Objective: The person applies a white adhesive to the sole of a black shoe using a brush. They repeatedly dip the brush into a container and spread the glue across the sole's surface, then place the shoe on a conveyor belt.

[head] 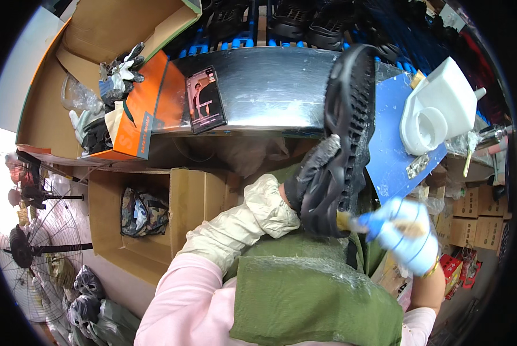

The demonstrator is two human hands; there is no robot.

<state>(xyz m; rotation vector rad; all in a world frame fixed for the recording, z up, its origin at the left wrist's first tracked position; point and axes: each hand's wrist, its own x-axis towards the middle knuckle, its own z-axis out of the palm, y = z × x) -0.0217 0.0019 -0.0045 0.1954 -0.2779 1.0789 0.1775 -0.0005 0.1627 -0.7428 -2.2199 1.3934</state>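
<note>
A black shoe (pixel 349 99) with a perforated, ribbed sole stands on edge in front of me, its toe end pointing up the picture. My left hand (pixel 310 173), in a black glove with a worn grey fingertip, grips it from the left side. A white sleeve cover (pixel 228 229) runs along that forearm. My right hand (pixel 405 238), in a light blue glove, holds a brush (pixel 349 221) with yellowish bristles. The bristles are at the sole's lower end; blur hides whether they touch. A green apron (pixel 310 298), marked with whitish residue, covers my lap.
A metal-topped bench (pixel 258 86) carries a phone (pixel 205 99) with a lit screen. An orange shoe box (pixel 142 116) holds gloves. On a blue sheet (pixel 388 164) stands a cut white plastic container (pixel 440 104). A cardboard box (pixel 198 194), a fan (pixel 23 246) and black shoes (pixel 293 19) surround me.
</note>
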